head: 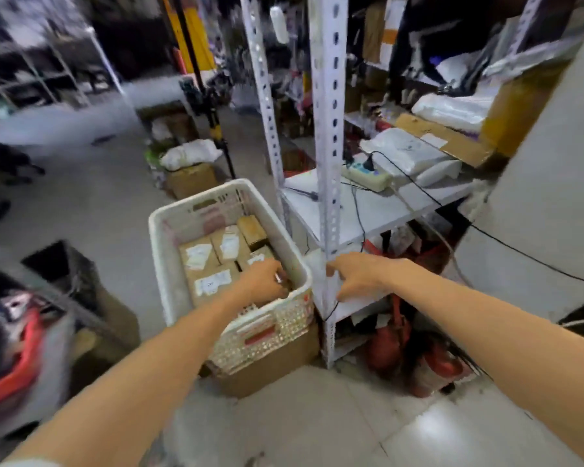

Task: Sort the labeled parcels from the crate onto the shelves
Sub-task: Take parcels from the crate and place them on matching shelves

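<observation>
Now the left hand (267,278) curls its fingers onto a labeled cardboard parcel (257,257) at the white crate's (169,230) 5 o'clock corner; whether they grip it, I cannot tell. Lifting it straight up should clear the rim. The right hand (358,276), fingers loose and empty, hovers by the shelf upright (327,129) at 3 o'clock.

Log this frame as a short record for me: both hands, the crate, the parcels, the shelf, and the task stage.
left hand: reaches into the crate, on the parcels at its near right corner; grip unclear
right hand: fingers loosely spread, holds nothing, at the shelf upright; contact unclear
crate: white plastic, sits on a cardboard box
parcels: several brown boxes with white labels, all inside the crate
shelf: bears a power strip and white bags
task stage: no parcel lifted out
</observation>
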